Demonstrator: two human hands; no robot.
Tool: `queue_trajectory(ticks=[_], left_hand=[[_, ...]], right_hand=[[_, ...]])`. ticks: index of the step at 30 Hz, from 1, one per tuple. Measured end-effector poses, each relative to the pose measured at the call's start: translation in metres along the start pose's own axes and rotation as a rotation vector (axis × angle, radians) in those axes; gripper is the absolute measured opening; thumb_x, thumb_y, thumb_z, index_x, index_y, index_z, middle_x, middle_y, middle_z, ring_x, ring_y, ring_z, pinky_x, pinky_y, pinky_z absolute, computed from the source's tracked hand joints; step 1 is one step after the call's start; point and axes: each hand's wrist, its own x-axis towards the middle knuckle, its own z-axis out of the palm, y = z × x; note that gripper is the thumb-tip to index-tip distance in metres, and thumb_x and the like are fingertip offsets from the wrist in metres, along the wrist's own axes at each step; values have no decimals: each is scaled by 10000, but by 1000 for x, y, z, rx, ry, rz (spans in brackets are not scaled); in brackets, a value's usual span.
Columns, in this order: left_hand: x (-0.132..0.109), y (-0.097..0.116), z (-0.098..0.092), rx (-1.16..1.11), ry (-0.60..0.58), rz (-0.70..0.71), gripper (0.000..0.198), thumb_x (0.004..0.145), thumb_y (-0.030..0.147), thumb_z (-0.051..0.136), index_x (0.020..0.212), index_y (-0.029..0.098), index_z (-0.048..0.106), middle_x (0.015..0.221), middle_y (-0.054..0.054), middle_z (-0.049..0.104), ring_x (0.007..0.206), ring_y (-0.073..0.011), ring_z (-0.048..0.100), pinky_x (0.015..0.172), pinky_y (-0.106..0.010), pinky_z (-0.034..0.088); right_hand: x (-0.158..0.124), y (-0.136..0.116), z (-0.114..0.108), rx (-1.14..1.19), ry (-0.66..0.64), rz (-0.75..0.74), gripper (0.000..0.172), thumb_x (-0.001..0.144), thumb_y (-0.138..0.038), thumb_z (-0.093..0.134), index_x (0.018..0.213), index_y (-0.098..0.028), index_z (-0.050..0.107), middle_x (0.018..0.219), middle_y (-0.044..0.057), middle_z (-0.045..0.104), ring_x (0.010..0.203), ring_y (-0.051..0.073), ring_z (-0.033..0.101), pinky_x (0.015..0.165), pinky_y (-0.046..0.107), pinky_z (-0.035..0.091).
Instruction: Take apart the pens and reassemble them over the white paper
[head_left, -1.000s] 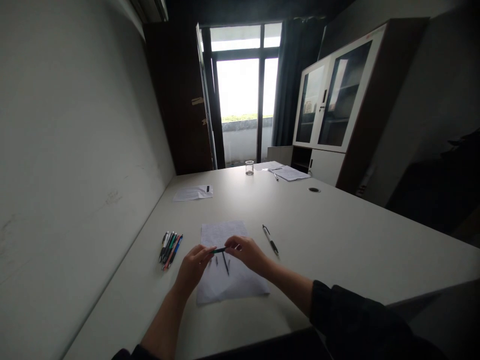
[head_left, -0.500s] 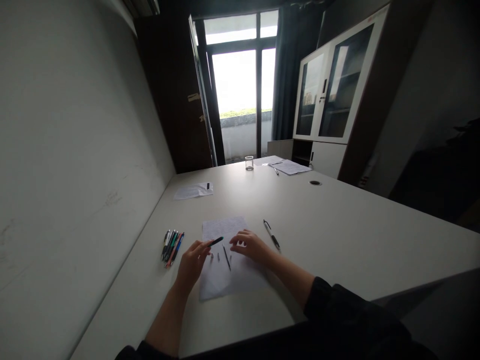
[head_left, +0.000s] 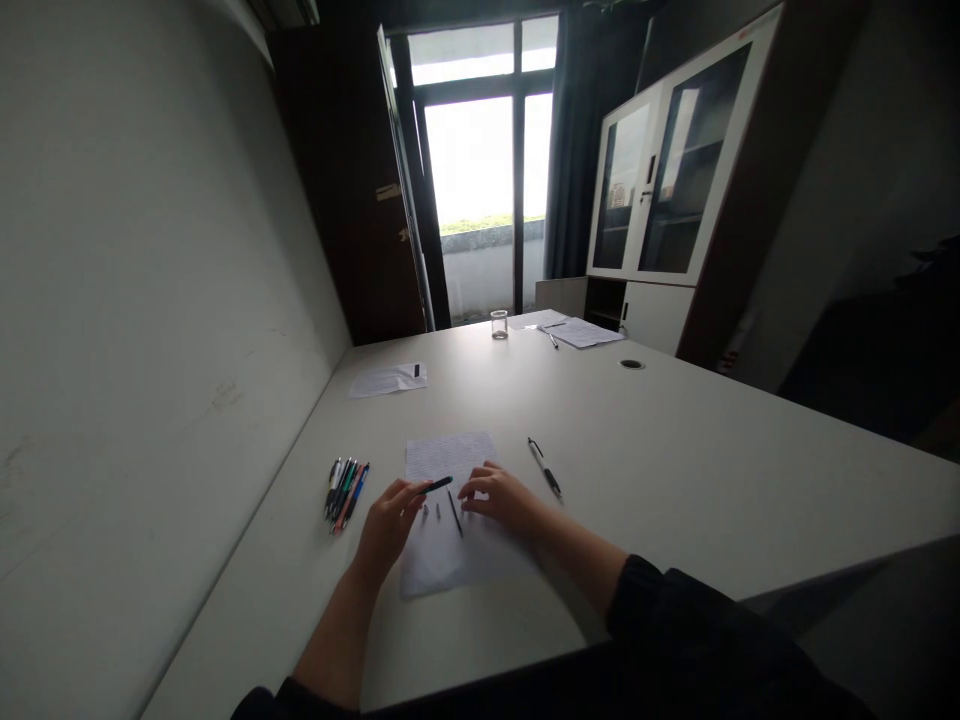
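Note:
My left hand (head_left: 386,530) is closed round a dark pen barrel (head_left: 436,486) with a greenish end, held tilted above a sheet of paper (head_left: 450,452). On that paper lie a thin dark pen refill (head_left: 454,512) and two small pen parts, one a small piece (head_left: 439,511) and the other a short piece (head_left: 426,510) close to my left fingers. Just right of the refill, my right hand (head_left: 501,492) rests low over the paper, fingers curled and tips brought together at the surface. Whatever is between those fingertips is too small and hidden to make out.
Several pens (head_left: 346,495) lie bunched on the left. To the right is a white and black pen (head_left: 545,468). Farther back are a bagged sheet (head_left: 388,380), a glass cup (head_left: 499,325), a paper stack (head_left: 583,332) and a cable hole (head_left: 632,365). A wall borders the table's left side.
My right hand has lowered slightly onto the paper, its fingertips now covering the small pen part that lay right of the refill. My left hand keeps holding the pen barrel, shifted slightly right.

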Motion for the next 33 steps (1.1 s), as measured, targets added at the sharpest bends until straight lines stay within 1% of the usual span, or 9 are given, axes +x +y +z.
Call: queue_trajectory(ticks=[3, 6, 12, 16, 23, 28, 33], left_hand=[[0, 0, 1, -1, -7, -2, 272, 965, 229, 509, 1206, 273, 628, 1019, -54, 650, 911, -170, 640, 792, -275, 534], [0, -1, 1, -10, -7, 0, 267, 967, 250, 504, 1200, 279, 631, 1017, -54, 652, 912, -177, 644, 787, -282, 541], [1, 2, -1, -4, -3, 9, 249, 959, 253, 520, 1174, 270, 644, 1003, -49, 662, 906, -180, 652, 787, -281, 538], [1, 3, -2, 3, -12, 5, 240, 960, 262, 518, 1164, 263, 645, 973, -50, 661, 866, -175, 651, 753, -269, 532], [0, 1, -1, 6, -23, 2, 237, 961, 252, 518, 1166, 266, 635, 995, -50, 654, 894, -179, 644, 785, -280, 523], [0, -1, 0, 9, -27, 0, 234, 960, 240, 521, 1160, 269, 639, 997, -43, 653, 900, -175, 644, 795, -283, 521], [0, -2, 0, 18, -37, -7, 233, 957, 247, 528, 1160, 273, 640, 981, -40, 652, 880, -174, 644, 776, -276, 521]], right_hand=[[0, -1, 2, -12, 15, -16, 111, 849, -328, 705, 868, -230, 754, 854, 40, 694, 838, 183, 560, 821, 305, 435], [0, -3, 2, 11, 64, -21, 95, 862, -294, 683, 855, -217, 738, 841, 42, 688, 828, 178, 574, 806, 300, 458], [0, -6, 0, 182, 129, 70, 130, 912, -269, 586, 917, -192, 691, 871, 44, 694, 741, 140, 625, 714, 258, 515], [-1, -7, -1, 240, 151, 94, 130, 917, -272, 575, 955, -190, 668, 910, 48, 684, 739, 131, 638, 694, 244, 527], [0, -10, -5, 204, 203, 38, 146, 915, -290, 598, 982, -192, 684, 882, 44, 638, 686, 114, 590, 688, 238, 506], [0, -10, -5, 197, 209, -3, 177, 921, -315, 598, 992, -192, 704, 893, 56, 637, 696, 119, 593, 698, 246, 505], [0, -8, -4, 190, 212, -25, 177, 918, -303, 606, 1004, -199, 720, 914, 61, 639, 721, 126, 605, 707, 253, 505]])
